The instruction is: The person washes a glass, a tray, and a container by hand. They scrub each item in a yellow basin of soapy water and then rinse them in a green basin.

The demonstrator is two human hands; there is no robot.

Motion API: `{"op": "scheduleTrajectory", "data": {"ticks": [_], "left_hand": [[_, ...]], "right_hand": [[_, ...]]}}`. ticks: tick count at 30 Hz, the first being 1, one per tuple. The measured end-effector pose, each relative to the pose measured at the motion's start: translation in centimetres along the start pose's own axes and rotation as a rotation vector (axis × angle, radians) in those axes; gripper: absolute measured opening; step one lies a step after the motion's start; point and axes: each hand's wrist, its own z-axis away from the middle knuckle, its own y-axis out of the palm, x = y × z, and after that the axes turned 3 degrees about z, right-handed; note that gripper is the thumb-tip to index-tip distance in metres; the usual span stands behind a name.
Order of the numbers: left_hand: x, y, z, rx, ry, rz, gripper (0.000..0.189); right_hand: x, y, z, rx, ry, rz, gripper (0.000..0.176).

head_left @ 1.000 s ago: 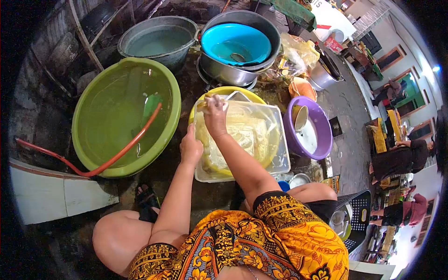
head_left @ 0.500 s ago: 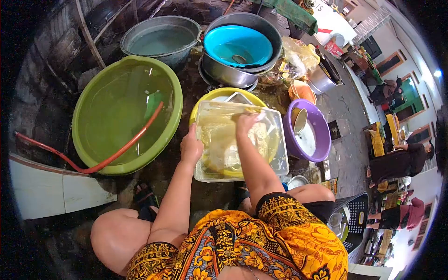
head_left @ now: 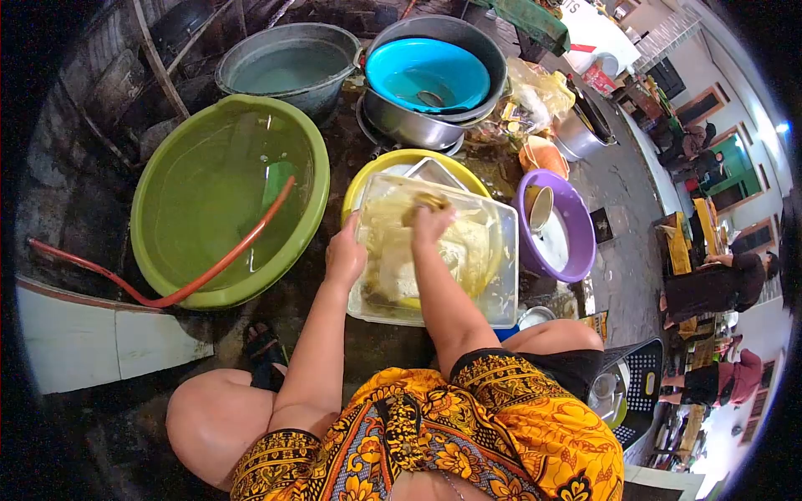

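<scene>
A clear plastic container (head_left: 499, 302) with soapy smears tilts over a yellow basin (head_left: 361, 179) in front of me. My left hand (head_left: 344, 257) is closed on the container's left rim. Inside it, my right hand (head_left: 433, 227) presses a yellowish scrubbing sponge (head_left: 432, 200) near the upper middle; motion blurs both a little. Another clear plastic piece (head_left: 439, 172) rests in the yellow basin behind the container, mostly hidden.
Left stands a large green basin (head_left: 200, 200) of water, with a red hose (head_left: 242, 249) over its rim. Behind are a grey tub (head_left: 288, 92) and a blue basin (head_left: 418, 63). Right are a purple basin (head_left: 576, 242) and a black crate (head_left: 642, 384). Several people are farther right.
My right hand has shifted slightly left within the container, and the sponge shows more plainly. My left hand keeps its hold on the rim.
</scene>
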Motion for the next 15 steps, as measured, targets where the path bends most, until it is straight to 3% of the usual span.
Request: {"op": "scheduleTrajectory", "data": {"ticks": [2, 4, 6, 7, 9, 10, 11, 12, 15], "left_hand": [[0.4, 0.1, 0.0, 0.000, -0.006, 0.002, 0.058], [0.4, 0.0, -0.1, -0.002, -0.010, 0.006, 0.058], [0.5, -0.2, -0.2, 0.019, -0.023, 0.006, 0.059], [0.7, -0.2, -0.2, 0.018, -0.024, 0.005, 0.059], [1.3, 0.1, -0.4, 0.008, 0.020, 0.004, 0.059], [1.2, 0.0, -0.3, 0.008, 0.018, 0.005, 0.059], [1.1, -0.1, -0.4, 0.002, 0.023, -0.004, 0.059], [1.0, -0.2, -0.3, 0.000, 0.028, -0.017, 0.059], [0.7, -0.3, -0.3, 0.023, 0.003, -0.050, 0.059]], "right_hand": [[-5.9, 0.2, -3.5, -0.207, 0.113, 0.094, 0.043], [-5.5, -1.9, -5.3, -0.266, 0.172, 0.132, 0.041], [-2.7, -4.2, -5.5, -0.401, 0.480, -0.047, 0.040], [-3.7, -3.6, -5.6, -0.400, 0.482, -0.047, 0.040], [-5.3, -2.0, -6.4, -0.202, 0.364, -0.259, 0.063], [-3.6, -0.7, -5.4, -0.298, 0.243, -0.005, 0.063], [-2.4, -0.1, -3.8, -0.143, 0.070, -0.150, 0.066], [0.5, 0.3, -1.8, -0.025, 0.133, -0.206, 0.066], [1.2, 4.7, 2.1, 0.245, 0.082, -0.149, 0.054]]}}
